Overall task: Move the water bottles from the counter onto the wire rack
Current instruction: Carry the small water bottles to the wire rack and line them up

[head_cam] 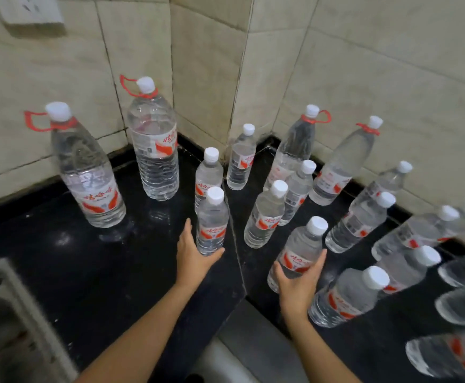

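Now both hands are spread wide, fingers straight, neither closed round anything. The left hand (191,251) lies against the base of a small water bottle (212,222) standing on the black counter (87,272). The right hand (297,284) brackets the lower part of a second small bottle (301,250), thumb left, fingers right.

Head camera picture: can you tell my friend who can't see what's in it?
Two bare hands reach for water bottles on a black counter: the left hand cups a small bottle, the right hand a second small bottle, both upright. Many more white-capped bottles surround them against a tiled wall, four big bottles with red handles among them.
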The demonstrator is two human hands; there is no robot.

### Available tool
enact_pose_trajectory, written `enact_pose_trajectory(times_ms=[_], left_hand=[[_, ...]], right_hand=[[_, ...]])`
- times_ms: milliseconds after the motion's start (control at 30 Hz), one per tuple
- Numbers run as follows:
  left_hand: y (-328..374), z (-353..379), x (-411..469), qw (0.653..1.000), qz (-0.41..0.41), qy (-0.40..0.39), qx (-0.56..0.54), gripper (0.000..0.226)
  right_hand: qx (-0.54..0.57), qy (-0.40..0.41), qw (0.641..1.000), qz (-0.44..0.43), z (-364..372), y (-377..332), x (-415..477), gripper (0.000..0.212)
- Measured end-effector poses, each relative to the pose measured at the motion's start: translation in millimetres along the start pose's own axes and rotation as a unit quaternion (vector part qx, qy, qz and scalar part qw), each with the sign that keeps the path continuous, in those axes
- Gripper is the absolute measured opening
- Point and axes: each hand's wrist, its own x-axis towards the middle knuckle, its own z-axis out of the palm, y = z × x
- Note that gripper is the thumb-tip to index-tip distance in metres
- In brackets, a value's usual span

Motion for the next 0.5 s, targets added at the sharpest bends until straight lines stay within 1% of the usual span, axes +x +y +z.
enact_pose_trajectory(times_ms=[133, 233, 300, 433, 500], left_hand=[[-4, 11, 21, 0.998, -0.014, -0.024, -0.052, 0.121], [2, 14, 28, 0.997, -0.031, -0.024, -0.069, 0.12], [7, 18, 30, 0.997, -0.029, -0.009, -0.075, 0.111], [15, 22, 33, 0.997, -0.041, 0.015, -0.057, 0.079], [16, 21, 32, 0.998, -0.047, 0.015, -0.043, 0.072]], right_hand=[[-0.019, -0.028, 0.999, -0.015, 2, 4, 9, 0.108], [-0.007, -0.042, 0.999, 0.002, 9, 3, 17, 0.115], [-0.001, -0.047, 0.999, 0.013, 14, -1, 22, 0.114], [-0.001, -0.04, 0.999, 0.028, 24, -10, 32, 0.103], [-0.005, -0.037, 0.999, 0.015, 25, -9, 33, 0.096]])
